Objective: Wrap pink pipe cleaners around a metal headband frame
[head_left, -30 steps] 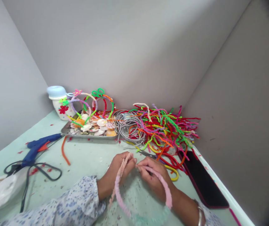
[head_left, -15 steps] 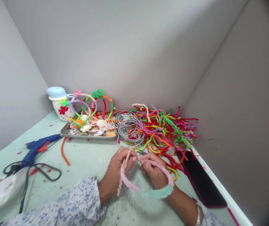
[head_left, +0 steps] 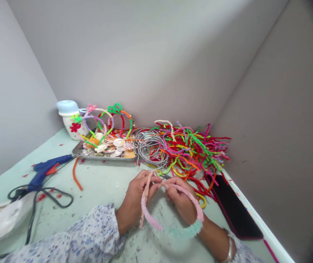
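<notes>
Between my hands is a curved headband [head_left: 185, 232] wrapped in fuzzy pipe cleaner, in bands of lilac, pink and mint green. My left hand [head_left: 138, 197] is closed around its peach-coloured left end, where a loose peach pipe cleaner [head_left: 146, 186] hangs down. My right hand [head_left: 182, 199] pinches the pink end on the other side. The fingertips of both hands meet near the middle, and what lies exactly between them is partly hidden. Just beyond the fingers, a dark metal tool [head_left: 165, 176] lies partly covered.
A heap of colourful pipe cleaners [head_left: 197, 146] and a coil of grey wire [head_left: 152, 151] lie behind my hands. Left are a metal tray [head_left: 104, 158] of shells with finished headbands [head_left: 109, 113], a white bottle [head_left: 68, 122], and a blue glue gun [head_left: 42, 173] with cord. A phone [head_left: 237, 208] lies right.
The fingertips of both hands have drawn closer together at the peach pipe cleaner. The headband stays in both hands, and the view has shifted slightly.
</notes>
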Tool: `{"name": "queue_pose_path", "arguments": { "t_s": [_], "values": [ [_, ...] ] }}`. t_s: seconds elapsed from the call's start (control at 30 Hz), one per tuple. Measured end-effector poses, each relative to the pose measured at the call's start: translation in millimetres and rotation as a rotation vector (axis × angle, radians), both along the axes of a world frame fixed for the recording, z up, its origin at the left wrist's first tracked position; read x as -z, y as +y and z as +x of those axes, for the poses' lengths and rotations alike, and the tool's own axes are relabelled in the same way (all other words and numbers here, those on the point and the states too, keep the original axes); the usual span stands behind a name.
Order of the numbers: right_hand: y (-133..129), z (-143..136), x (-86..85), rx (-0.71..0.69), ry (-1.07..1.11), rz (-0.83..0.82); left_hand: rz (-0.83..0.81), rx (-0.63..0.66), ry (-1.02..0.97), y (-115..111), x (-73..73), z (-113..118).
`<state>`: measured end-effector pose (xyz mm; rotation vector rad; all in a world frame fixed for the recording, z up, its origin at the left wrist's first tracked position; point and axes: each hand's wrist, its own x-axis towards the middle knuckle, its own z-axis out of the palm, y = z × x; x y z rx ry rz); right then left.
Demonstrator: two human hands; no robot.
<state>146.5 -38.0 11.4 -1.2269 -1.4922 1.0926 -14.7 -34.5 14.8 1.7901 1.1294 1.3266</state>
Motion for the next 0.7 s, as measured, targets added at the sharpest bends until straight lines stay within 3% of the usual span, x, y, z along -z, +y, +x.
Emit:
{"name": "queue_pose_path", "arguments": {
  "t_s": [0.33,0.7],
  "values": [
    [-3.0,0.4,-9.6,-0.018,-0.064,0.064,-0.073,0.037,0.006,-0.4,-1.7,0.4],
    [-1.1,-1.0,-3.3,0.024,-0.196,0.149,-0.166,0.054,0.014,-0.9,-2.1,0.4]
  ]
}}
